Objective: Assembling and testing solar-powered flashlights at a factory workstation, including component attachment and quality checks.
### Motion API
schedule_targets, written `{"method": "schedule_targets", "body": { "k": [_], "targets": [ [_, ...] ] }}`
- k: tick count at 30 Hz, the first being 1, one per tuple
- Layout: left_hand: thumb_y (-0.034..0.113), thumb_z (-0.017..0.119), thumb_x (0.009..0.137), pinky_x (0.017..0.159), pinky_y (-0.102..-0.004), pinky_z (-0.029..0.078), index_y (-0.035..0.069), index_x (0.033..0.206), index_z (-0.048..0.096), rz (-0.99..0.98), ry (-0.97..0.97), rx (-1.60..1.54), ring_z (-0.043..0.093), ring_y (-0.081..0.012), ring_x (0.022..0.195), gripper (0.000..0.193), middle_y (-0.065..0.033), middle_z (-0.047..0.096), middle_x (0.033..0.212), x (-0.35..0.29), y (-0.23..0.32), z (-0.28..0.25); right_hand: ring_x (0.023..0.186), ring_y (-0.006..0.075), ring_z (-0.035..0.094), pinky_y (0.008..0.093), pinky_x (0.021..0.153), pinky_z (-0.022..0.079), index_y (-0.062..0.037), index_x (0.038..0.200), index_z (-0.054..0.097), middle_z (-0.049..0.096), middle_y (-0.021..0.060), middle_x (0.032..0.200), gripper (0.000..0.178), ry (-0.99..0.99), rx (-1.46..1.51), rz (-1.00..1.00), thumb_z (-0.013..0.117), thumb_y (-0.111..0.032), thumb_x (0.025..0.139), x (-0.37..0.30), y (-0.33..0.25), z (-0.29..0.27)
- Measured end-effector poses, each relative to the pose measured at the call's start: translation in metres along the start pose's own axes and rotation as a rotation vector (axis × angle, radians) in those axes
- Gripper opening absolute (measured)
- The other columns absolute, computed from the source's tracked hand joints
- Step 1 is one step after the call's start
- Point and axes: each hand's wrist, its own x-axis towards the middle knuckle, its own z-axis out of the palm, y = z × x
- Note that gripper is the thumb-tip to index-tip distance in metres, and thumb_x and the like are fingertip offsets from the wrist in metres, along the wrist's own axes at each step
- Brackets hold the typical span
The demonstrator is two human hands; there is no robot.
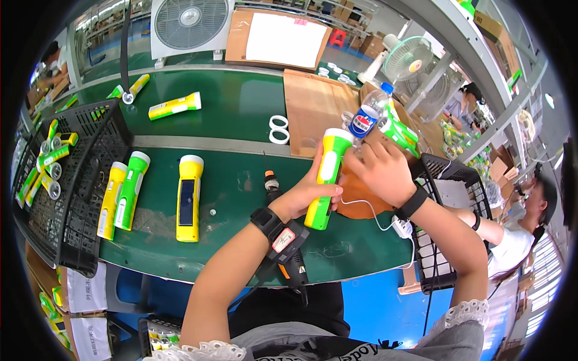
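A yellow-and-green flashlight (328, 171) with a white rim stands tilted in my left hand (307, 191), whose fingers wrap round its body. My right hand (382, 171) is just to its right with bent fingers drawn in near the flashlight's head. What those fingers hold, if anything, is hidden. A white cord (372, 207) loops below my right hand to a white plug block (402, 227) by my wrist. Under my left wrist lies an electric screwdriver (295, 272), partly covered. Further left on the green bench rest a yellow flashlight (188, 201), a green one (130, 192) and another yellow one (111, 201).
A black crate (90, 174) of flashlights stands left, another black basket (436, 265) right. Beyond my hands are a soda bottle (368, 111), a wooden board (307, 108), white rings (279, 129) and a fan (409, 59). A co-worker (521, 240) sits at right.
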Motion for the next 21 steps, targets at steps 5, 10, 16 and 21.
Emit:
{"method": "schedule_targets", "body": {
  "k": [5,10,16,21],
  "targets": [
    [-0.004,0.060,0.069,0.063,-0.0326,0.050,0.031,0.136,-0.020,0.098,0.034,0.143,0.054,-0.0164,0.077,0.109,-0.0104,0.043,0.105,0.000,-0.005,0.006,0.055,0.0130,0.050,0.0254,0.048,0.041,-0.0083,0.084,0.053,0.050,0.0017,0.063,0.012,-0.212,0.302,0.072,0.056,-0.018,0.078,0.001,-0.005,0.005],
    [-0.008,0.057,0.067,0.066,-0.0305,0.048,0.030,0.135,-0.022,0.519,0.157,0.553,0.051,-0.0157,0.081,0.110,-0.0087,0.042,0.106,0.012,-0.019,-0.004,0.043,0.0038,0.030,0.0203,0.039,0.023,-0.0058,0.075,0.051,0.039,-0.0052,0.057,0.017,-0.607,1.910,0.740,0.047,-0.018,0.086,0.014,0.008,0.000],
    [-0.005,0.058,0.068,0.064,-0.0317,0.048,0.032,0.136,-0.019,0.156,0.001,0.194,0.051,-0.0151,0.075,0.109,-0.0082,0.043,0.099,0.002,-0.002,-0.001,0.045,0.0105,0.042,0.0238,0.040,0.029,-0.0088,0.082,0.052,0.038,-0.0033,0.052,0.009,-0.070,0.895,0.145,0.049,-0.016,0.084,0.007,0.004,0.011],
    [0.004,0.061,0.070,0.059,-0.0305,0.047,0.032,0.138,-0.006,-0.041,-0.067,-0.080,0.050,-0.0131,0.067,0.100,-0.0058,0.044,0.093,-0.003,0.001,0.000,0.055,0.0156,0.055,0.0293,0.046,0.042,-0.0100,0.079,0.049,0.048,0.0012,0.057,0.009,0.077,-0.074,-0.086,0.053,-0.015,0.073,0.007,-0.002,0.000]
  ]
}}
